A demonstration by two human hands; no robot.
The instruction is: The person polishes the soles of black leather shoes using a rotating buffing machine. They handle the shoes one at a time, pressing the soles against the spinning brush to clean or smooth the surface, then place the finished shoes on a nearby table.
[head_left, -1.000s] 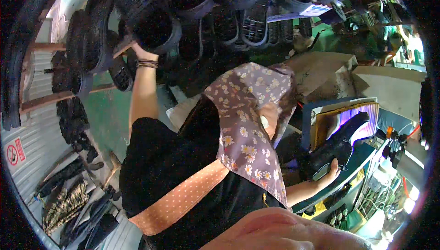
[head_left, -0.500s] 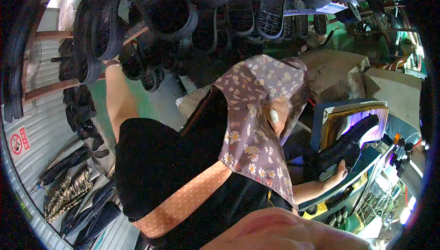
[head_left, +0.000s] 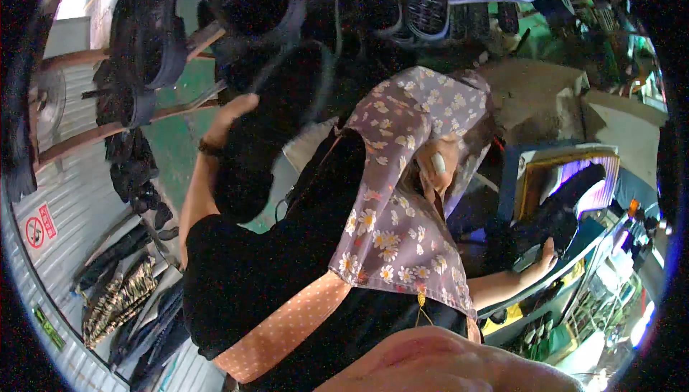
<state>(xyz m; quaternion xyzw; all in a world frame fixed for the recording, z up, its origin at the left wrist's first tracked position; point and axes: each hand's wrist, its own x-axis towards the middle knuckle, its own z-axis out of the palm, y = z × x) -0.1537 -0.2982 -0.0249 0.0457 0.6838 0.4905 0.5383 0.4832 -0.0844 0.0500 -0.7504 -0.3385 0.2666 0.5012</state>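
Note:
My left hand [head_left: 233,115] is raised at my left with its fingers closed on a black shoe [head_left: 269,141], blurred by motion, just below a rack of black shoes [head_left: 251,4]. My right hand [head_left: 545,255] reaches out to the right and grips the lower end of another black shoe [head_left: 563,202], which stands in front of a box lit purple inside [head_left: 574,169]. My flowered scarf [head_left: 402,198], black top and an orange dotted strap [head_left: 287,324] fill the middle of the view.
Wooden rails [head_left: 108,130] carry more black shoes at the upper left. A corrugated metal wall [head_left: 50,270] with a red round sign stands at the left, with dark items leaning low against it. Machine parts and a green bench [head_left: 596,299] crowd the right.
My left arm has come down from the rack, bringing a black shoe with it. The view has swung closer to the rack. My right hand has stayed on its shoe.

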